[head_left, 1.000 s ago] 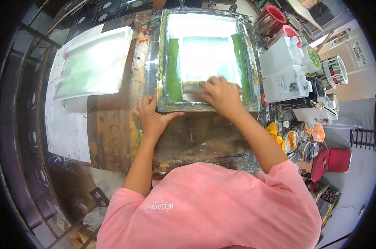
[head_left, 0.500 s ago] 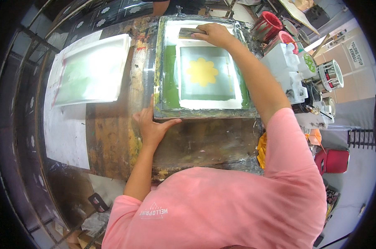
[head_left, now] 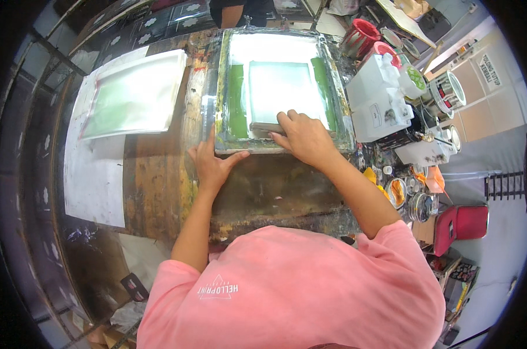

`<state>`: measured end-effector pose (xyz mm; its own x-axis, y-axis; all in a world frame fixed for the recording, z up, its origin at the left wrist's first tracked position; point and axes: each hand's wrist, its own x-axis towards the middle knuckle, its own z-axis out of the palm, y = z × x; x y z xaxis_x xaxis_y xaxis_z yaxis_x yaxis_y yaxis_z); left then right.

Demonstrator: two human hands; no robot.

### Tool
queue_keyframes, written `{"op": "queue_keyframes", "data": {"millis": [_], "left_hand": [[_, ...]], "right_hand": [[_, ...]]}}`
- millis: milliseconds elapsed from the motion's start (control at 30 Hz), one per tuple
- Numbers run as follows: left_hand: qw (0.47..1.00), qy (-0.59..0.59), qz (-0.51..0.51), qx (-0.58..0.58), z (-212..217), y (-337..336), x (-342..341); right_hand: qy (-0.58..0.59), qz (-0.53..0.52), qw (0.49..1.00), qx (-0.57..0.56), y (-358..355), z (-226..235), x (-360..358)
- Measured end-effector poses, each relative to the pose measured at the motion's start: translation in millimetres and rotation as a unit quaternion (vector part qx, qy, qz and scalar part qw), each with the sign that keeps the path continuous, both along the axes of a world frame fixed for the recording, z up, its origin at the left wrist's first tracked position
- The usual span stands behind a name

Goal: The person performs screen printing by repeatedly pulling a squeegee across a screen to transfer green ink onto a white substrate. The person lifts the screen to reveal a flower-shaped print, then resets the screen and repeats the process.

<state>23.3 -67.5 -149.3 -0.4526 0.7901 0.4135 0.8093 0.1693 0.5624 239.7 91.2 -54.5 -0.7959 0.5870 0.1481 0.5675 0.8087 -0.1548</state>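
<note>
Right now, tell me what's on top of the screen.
On the screen sits the squeegee, near the close edge, gripped by the right hand. Green margins and white areas show; whatever lies under the squeegee and right hand is covered.

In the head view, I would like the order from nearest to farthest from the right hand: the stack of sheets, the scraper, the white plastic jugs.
From the right hand:
1. Scraper: held in it.
2. White plastic jugs: to its right.
3. Stack of sheets: farther away, on its left.
</note>
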Motion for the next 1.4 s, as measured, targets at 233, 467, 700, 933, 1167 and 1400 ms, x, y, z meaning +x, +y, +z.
{"op": "queue_keyframes", "data": {"millis": [233,467,700,933,1167,1400], "left_hand": [[0.901,-0.379,-0.057,0.206,75,36,18],[0.992,-0.07,-0.064,0.088,89,56,-1],[0.949,0.178,0.027,-0.259,11,7,26],[0.998,0.03,-0.047,-0.035,46,48,19],[0.99,-0.135,-0.003,0.032,127,96,-27],[0.988,-0.126,0.088,-0.002,124,65,-149]], "right_hand": [[0.109,0.019,0.975,0.191,-2,69,-3],[0.197,-0.01,0.937,0.29,53,141,-34],[0.213,-0.022,0.955,0.205,81,194,-51],[0.211,-0.028,0.953,0.214,99,208,-58],[0.195,-0.017,0.96,0.203,101,216,-58],[0.203,-0.04,0.955,0.211,96,208,-57]]}}
